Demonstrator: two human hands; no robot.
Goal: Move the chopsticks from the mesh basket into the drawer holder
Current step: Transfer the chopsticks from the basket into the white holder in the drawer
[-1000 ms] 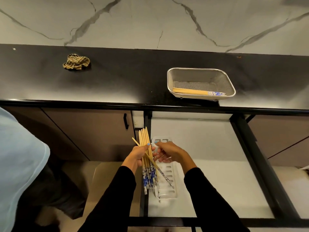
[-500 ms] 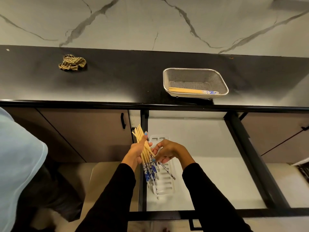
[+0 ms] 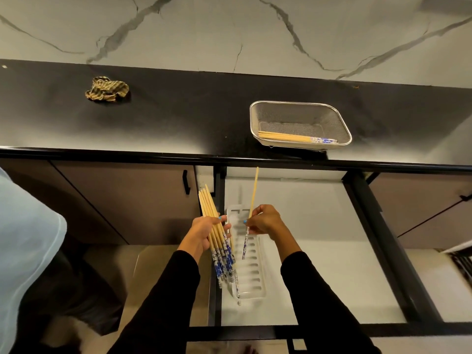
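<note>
My left hand [image 3: 203, 233] grips a bundle of several wooden chopsticks [image 3: 217, 233] with blue-and-white patterned ends, held at the open drawer's left edge. My right hand [image 3: 263, 221] pinches a single chopstick [image 3: 253, 195], held nearly upright over the white slotted holder [image 3: 251, 272] that lies in the drawer. The mesh basket [image 3: 301, 108] stands on the black counter above, and a few more chopsticks [image 3: 296, 137] lie along its near side.
The white-lined drawer [image 3: 319, 251] is pulled out, with black frame rails on its sides. A crumpled striped cloth [image 3: 107, 89] lies on the counter [image 3: 178, 118] at the left. Closed brown cabinet fronts flank the drawer. A light blue sleeve fills the left edge.
My right hand has drawn one chopstick out of the bundle and turned it upright above the holder. The bundle stays in my left hand.
</note>
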